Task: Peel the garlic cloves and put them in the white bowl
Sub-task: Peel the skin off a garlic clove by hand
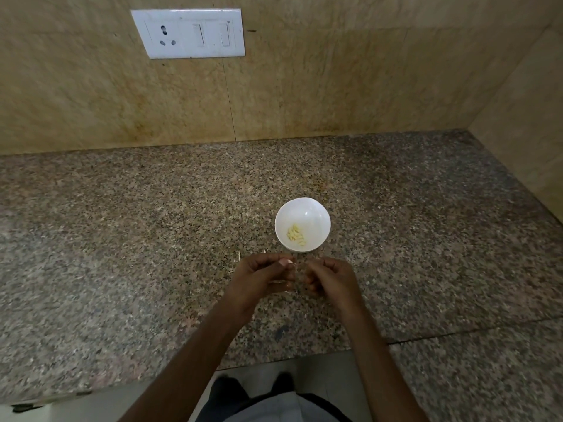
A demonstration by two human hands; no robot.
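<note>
A white bowl (316,214) stands on the speckled granite counter (152,239), with several peeled garlic cloves (296,233) lying in its bottom. Just in front of the bowl, both my hands hover close together over the counter. My left hand (259,278) has its fingers curled and pinches a small pale garlic clove (288,262) at its fingertips. My right hand (329,278) is curled too and blurred; what its fingers hold cannot be made out.
Thin bits of garlic skin (239,255) lie on the counter left of the hands. A white socket and switch plate (189,33) is on the tiled wall behind. A side wall closes the counter at the right; the counter's front edge runs below my forearms.
</note>
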